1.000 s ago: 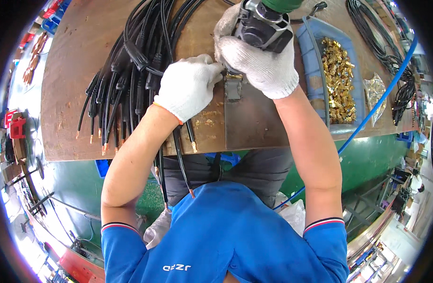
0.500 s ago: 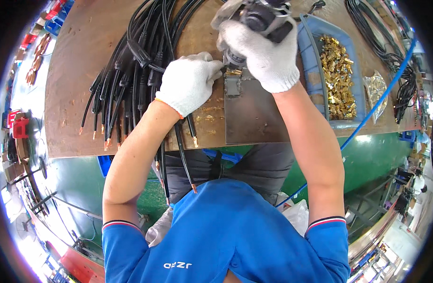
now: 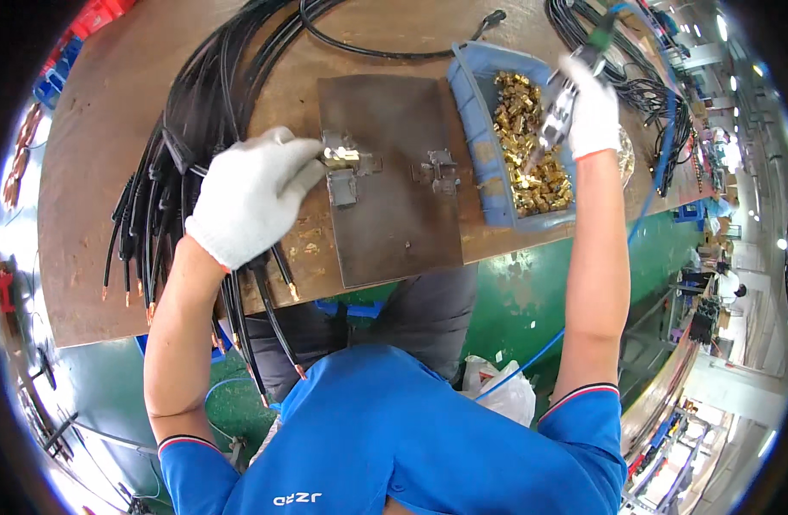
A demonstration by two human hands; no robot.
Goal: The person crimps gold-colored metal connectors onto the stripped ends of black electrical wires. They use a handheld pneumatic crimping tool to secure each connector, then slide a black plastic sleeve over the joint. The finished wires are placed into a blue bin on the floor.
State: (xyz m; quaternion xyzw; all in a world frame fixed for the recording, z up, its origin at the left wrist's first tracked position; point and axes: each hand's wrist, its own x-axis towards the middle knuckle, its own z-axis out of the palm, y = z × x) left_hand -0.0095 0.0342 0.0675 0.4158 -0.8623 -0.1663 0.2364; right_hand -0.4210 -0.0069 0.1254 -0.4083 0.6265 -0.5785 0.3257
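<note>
My left hand (image 3: 261, 193), in a white glove, is closed with thumb and forefinger at a small brass fitting (image 3: 344, 157). That fitting lies in a metal block on a dark steel plate (image 3: 394, 236). A black cable (image 3: 196, 169) runs in under the left hand; its end is hidden by the fingers. My right hand (image 3: 593, 116), also gloved, is wrapped round a silver and black air screwdriver (image 3: 558, 116), blurred by motion. The screwdriver's thin tip points down over a blue bin (image 3: 471, 112) of brass fittings (image 3: 531, 184).
A second metal block (image 3: 437, 169) sits on the plate's right side. Many black cables with bare copper ends (image 3: 152, 313) hang over the table's front edge at left. Coiled black cables (image 3: 643, 94) lie at far right. A blue hose (image 3: 668, 129) runs down the right side.
My right hand has lifted the screwdriver away from the brass fitting and swung it right, over the bin. The left hand stays at the fitting. The view has shifted to the right.
</note>
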